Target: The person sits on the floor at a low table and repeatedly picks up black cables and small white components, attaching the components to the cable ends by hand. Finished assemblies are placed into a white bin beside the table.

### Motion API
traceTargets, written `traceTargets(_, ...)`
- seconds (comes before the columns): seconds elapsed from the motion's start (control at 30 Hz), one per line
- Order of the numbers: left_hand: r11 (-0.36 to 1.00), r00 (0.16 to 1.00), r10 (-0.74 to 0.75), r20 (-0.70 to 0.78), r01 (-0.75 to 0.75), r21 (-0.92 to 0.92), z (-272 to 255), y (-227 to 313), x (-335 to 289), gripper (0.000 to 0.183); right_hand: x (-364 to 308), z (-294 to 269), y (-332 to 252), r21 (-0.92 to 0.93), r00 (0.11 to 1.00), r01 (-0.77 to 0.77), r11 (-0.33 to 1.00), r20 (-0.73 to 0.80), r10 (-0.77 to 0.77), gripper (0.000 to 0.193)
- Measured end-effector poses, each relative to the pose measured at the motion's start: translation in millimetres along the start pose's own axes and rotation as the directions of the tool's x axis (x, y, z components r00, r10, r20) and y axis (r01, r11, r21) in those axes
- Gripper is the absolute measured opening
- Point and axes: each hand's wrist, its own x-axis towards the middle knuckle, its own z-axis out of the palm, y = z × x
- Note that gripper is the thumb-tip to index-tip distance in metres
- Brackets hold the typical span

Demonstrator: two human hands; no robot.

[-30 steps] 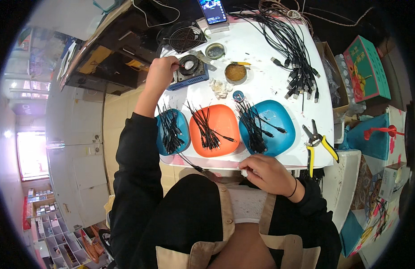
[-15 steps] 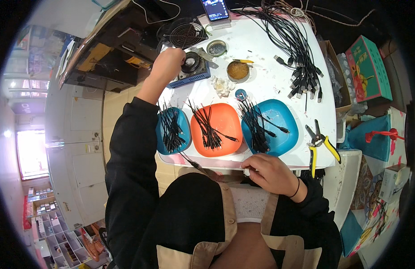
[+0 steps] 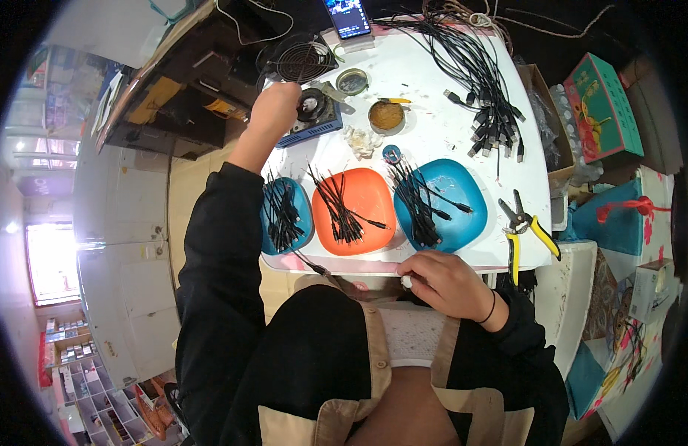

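Note:
My left hand [image 3: 275, 108] reaches to the far left of the table, its fingers closed beside the round black-rimmed pot [image 3: 310, 105] on a blue box-shaped device [image 3: 320, 128]. What those fingers pinch is hidden. Close to the table's front edge, my right hand [image 3: 449, 285] is curled around a small white wad [image 3: 407, 282], of which only a bit shows. Between the hands stand a blue tray [image 3: 307, 236], an orange tray [image 3: 370, 186] and a larger blue tray [image 3: 463, 197], each with a bunch of short black cables.
Yellow-handled wire strippers [image 3: 516, 221] lie at the right edge. Long black USB cables [image 3: 496, 123] heap at the far right. A round tin of brown paste [image 3: 387, 115], crumpled white tissue [image 3: 362, 141], a black fan grille [image 3: 298, 61] and a lit phone [image 3: 348, 18] sit farther back.
My left hand has shifted slightly beside the pot, uncovering a little more of it. My right hand stays near the front edge with the white wad. The whole view has shifted slightly.

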Motion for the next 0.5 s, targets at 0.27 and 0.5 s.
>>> traceTargets(0.27, 0.477, 0.963, -0.152, -0.222, -0.125, -0.870, -88, 76, -97, 0.010, -6, 1, -29, 0.001, 0.993, -0.054, 0.999, -0.107, 0.054, 0.025)
traceTargets(0.5, -0.534, 0.995, 0.092, -0.042, 0.014, -0.845, -126, 222, -200, 0.014, -38, 33, -61, -0.036, 0.950, 0.191, 0.981, -0.244, -0.195, 0.044)
